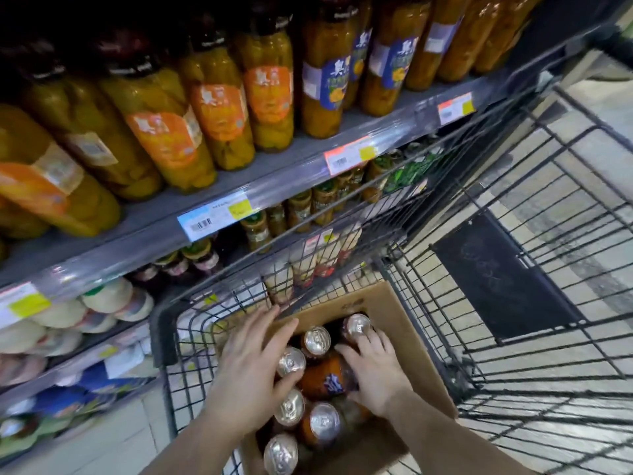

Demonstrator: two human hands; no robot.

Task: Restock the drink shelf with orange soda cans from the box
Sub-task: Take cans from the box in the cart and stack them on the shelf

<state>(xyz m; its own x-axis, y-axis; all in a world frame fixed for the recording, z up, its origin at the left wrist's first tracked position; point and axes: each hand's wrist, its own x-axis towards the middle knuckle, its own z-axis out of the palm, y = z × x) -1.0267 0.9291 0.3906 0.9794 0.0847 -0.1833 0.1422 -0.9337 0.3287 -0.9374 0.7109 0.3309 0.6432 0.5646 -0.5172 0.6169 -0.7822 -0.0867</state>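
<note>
An open cardboard box sits in the near corner of a black wire shopping cart. Several orange soda cans stand inside it with silver tops up, and one orange can lies on its side across them. My right hand is over the box with its fingers curled round the right end of that lying can. My left hand hovers over the box's left edge, fingers spread and fairly straight, its thumb beside an upright can. Whether the left hand touches a can is unclear.
Grey shelves run along the left, holding tall bottles of yellow fruit above and small jars and round packs below. Price tags line the shelf edges. The cart's wire walls surround the box; tiled floor lies to the right.
</note>
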